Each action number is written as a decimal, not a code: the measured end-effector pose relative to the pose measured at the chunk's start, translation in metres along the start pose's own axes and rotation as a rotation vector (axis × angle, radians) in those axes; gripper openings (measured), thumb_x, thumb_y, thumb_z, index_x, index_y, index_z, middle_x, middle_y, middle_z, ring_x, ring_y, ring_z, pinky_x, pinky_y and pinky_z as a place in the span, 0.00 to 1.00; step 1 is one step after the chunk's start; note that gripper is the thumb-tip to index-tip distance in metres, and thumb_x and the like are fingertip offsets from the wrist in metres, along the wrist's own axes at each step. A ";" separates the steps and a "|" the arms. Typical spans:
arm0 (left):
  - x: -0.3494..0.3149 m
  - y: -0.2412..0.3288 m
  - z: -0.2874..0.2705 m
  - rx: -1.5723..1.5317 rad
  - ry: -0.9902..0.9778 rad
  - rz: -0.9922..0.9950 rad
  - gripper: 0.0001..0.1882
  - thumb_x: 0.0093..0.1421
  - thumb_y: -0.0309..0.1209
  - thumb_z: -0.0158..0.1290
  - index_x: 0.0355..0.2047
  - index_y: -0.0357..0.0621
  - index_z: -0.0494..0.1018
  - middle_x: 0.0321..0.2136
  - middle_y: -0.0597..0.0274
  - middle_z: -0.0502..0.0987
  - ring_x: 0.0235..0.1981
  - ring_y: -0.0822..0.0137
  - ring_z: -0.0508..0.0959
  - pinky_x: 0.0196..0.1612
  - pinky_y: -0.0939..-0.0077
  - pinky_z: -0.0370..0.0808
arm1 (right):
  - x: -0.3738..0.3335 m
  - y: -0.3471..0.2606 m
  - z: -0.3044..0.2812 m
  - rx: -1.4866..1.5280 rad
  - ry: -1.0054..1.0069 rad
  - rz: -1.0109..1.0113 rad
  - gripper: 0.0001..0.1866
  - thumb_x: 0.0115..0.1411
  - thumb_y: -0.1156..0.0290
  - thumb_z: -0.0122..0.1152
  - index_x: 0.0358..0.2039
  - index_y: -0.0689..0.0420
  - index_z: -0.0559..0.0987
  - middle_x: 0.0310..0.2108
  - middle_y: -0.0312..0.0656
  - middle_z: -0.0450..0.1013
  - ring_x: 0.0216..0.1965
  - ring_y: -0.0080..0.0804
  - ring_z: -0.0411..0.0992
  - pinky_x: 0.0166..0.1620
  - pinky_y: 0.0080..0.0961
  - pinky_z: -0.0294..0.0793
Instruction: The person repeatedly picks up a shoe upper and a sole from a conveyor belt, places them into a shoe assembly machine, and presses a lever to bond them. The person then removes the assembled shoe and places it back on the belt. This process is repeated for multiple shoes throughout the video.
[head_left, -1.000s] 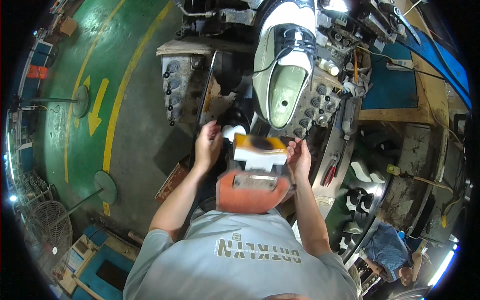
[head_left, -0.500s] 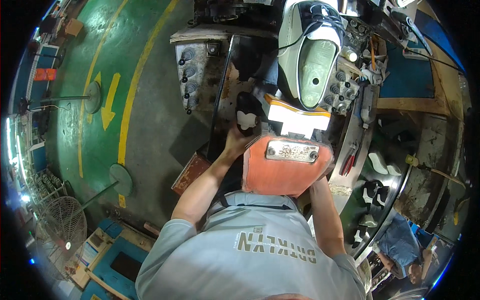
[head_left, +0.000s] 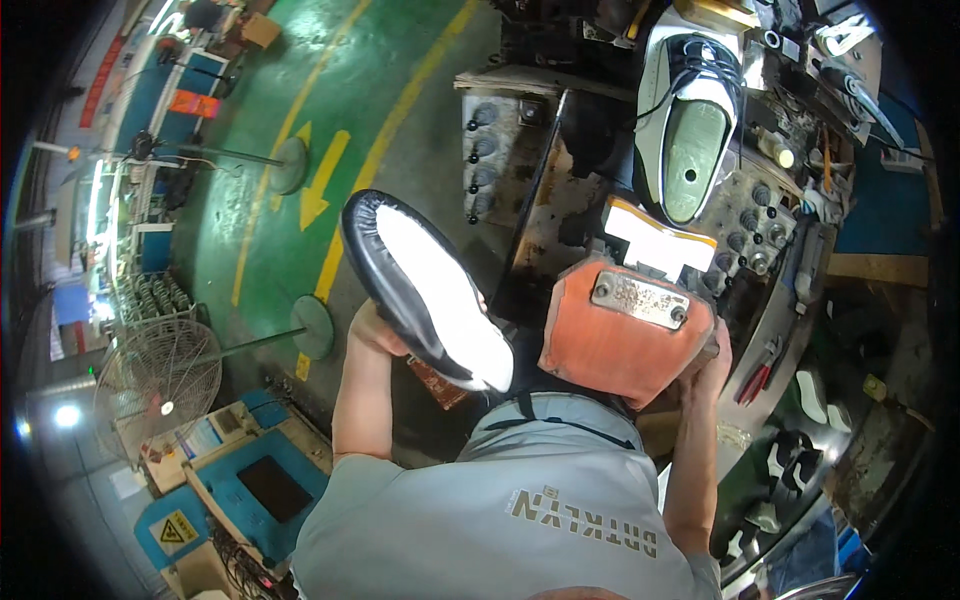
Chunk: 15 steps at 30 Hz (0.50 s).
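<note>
My left hand (head_left: 376, 330) is closed around a black shoe upper (head_left: 412, 318), which is tilted with its white underside facing up. It hangs to the left of the machine, above the floor. At the right edge of the machine's orange pad (head_left: 630, 335), my right hand (head_left: 708, 368) rests close against the side; its fingers are mostly hidden there. Beyond the pad, a white shoe with black laces (head_left: 655, 120) sits in the machine on a pale green last (head_left: 690, 165). A bright white plate with an orange edge (head_left: 655, 240) lies between that shoe and the pad.
Knob panels (head_left: 490, 150) flank the machine. Red-handled pliers (head_left: 757, 382) lie on the ledge at right, with several shoes (head_left: 790, 455) beyond. A fan (head_left: 160, 390) and a blue-topped bench (head_left: 265, 480) stand at left. Yellow lines mark the green floor (head_left: 265, 110).
My left hand has drawn the shoe upper out from beside the pad, toward the left, and its white underside now shows fully. My right hand shows more at the pad's edge. The view has swung left.
</note>
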<state>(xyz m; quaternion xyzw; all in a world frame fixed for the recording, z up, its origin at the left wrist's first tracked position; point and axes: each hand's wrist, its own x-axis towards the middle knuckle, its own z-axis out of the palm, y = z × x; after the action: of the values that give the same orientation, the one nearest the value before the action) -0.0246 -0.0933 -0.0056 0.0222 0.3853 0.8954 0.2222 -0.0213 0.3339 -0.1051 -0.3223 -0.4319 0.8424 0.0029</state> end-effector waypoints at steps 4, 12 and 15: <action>-0.001 -0.024 0.056 -0.143 0.086 -0.014 0.33 0.62 0.55 0.47 0.49 0.32 0.70 0.38 0.35 0.77 0.41 0.39 0.78 0.48 0.47 0.75 | -0.025 -0.019 -0.023 -0.001 -0.162 -0.123 0.14 0.69 0.62 0.51 0.45 0.60 0.75 0.35 0.38 0.74 0.35 0.22 0.73 0.42 0.21 0.75; 0.055 -0.146 0.178 -0.088 -0.274 -0.270 0.44 0.41 0.33 0.67 0.59 0.33 0.62 0.52 0.43 0.73 0.53 0.48 0.74 0.58 0.55 0.70 | -0.120 -0.073 -0.102 -0.246 -0.603 -0.296 0.38 0.60 0.45 0.60 0.60 0.60 0.62 0.49 0.47 0.70 0.51 0.36 0.70 0.57 0.36 0.67; 0.071 -0.212 0.221 0.155 -0.236 -0.399 0.47 0.36 0.28 0.66 0.59 0.33 0.61 0.51 0.51 0.73 0.52 0.58 0.75 0.56 0.64 0.71 | -0.155 -0.080 -0.146 -0.306 -0.741 -0.121 0.59 0.49 0.43 0.72 0.69 0.59 0.48 0.60 0.50 0.62 0.64 0.40 0.58 0.66 0.41 0.52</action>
<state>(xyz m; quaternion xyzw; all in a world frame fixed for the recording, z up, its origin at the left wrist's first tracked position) 0.0383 0.2146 -0.0082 0.0672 0.4211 0.7926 0.4358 0.1593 0.4465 -0.0243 0.0324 -0.5424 0.8258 -0.1513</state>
